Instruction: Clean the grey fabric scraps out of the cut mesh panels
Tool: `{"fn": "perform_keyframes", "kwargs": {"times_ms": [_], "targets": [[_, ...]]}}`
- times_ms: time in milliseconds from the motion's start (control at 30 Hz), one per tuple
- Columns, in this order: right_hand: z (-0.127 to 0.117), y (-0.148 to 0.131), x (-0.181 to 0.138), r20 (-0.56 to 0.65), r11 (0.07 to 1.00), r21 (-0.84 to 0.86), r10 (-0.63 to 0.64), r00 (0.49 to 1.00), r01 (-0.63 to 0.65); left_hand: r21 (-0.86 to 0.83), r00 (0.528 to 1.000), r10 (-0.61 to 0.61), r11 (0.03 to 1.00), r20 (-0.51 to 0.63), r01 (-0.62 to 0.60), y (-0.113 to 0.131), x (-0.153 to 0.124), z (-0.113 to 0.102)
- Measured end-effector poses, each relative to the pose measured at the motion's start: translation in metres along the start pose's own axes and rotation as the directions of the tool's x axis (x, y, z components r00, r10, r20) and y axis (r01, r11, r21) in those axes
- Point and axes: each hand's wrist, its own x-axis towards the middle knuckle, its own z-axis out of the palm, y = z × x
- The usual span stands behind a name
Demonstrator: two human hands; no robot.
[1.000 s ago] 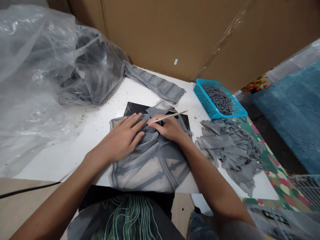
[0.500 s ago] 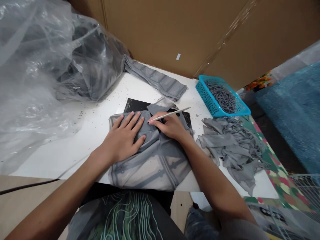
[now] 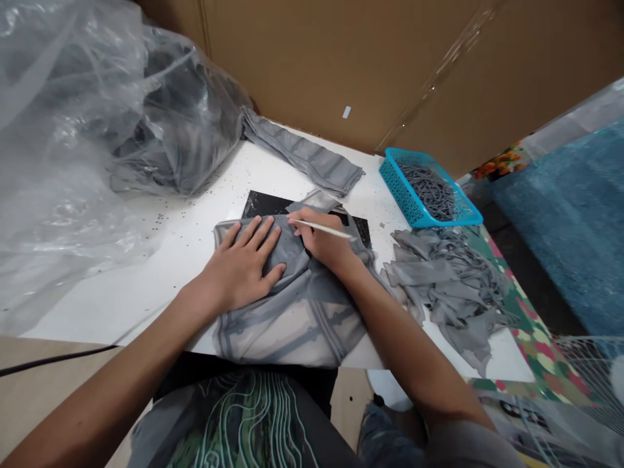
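Basically, the far left is taken up by a clear plastic bag; dark grey, crumpled stuff is seen through its film, too blurred by reflections to be identified. Tiny dark specks are scattered beside it on the white tabletop.

Left hand is laid flat, fingers spread, nothing gripped; palm is rested on the sheer grey fabric. Fabric is spread at the near table edge, in front of the torso: semi-transparent, rumpled, layered, crossed by darker seam-like bands, bunched between the hands. Its far side is lapped over a black board. A folded grey fabric strip is placed behind, crossed by evenly spaced darker lines.

Right hand is closed around a pale slender stick, pinched pen-like above the fabric; tip contact can't be confirmed.

At right, a blue perforated plastic basket is part-filled with tangled thin grey cords. Just in front, ragged grey scraps are heaped, partly over the camouflage-like patterned cover.
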Motion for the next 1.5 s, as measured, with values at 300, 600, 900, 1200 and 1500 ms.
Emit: {"fn": "perform_keyframes", "kwargs": {"times_ms": [300,600,900,1200,1500], "targets": [[-0.015,-0.011,-0.011,0.088,0.932,0.349,0.072,0.994,-0.098,-0.007,0.998,-0.052,0.999,0.03,0.052,-0.008,0.007,-0.004],[-0.009,-0.008,-0.011,0.057,0.95,0.3,0.074,0.996,-0.088,0.011,0.999,-0.039,0.999,-0.03,0.039,-0.007,0.005,0.0],[-0.005,-0.002,-0.009,0.156,0.996,0.028,-0.089,0.984,0.086,0.026,0.996,-0.078,0.997,0.047,0.077,-0.001,0.006,-0.007],[-0.003,-0.002,-0.003,0.007,0.981,0.19,0.039,0.999,-0.039,0.017,0.995,-0.079,0.997,0.053,0.079,-0.001,0.006,-0.008],[-0.01,-0.004,-0.009,0.081,0.943,0.324,0.051,0.995,-0.075,0.032,0.997,-0.069,0.997,0.021,0.068,-0.001,0.003,-0.005]]}}
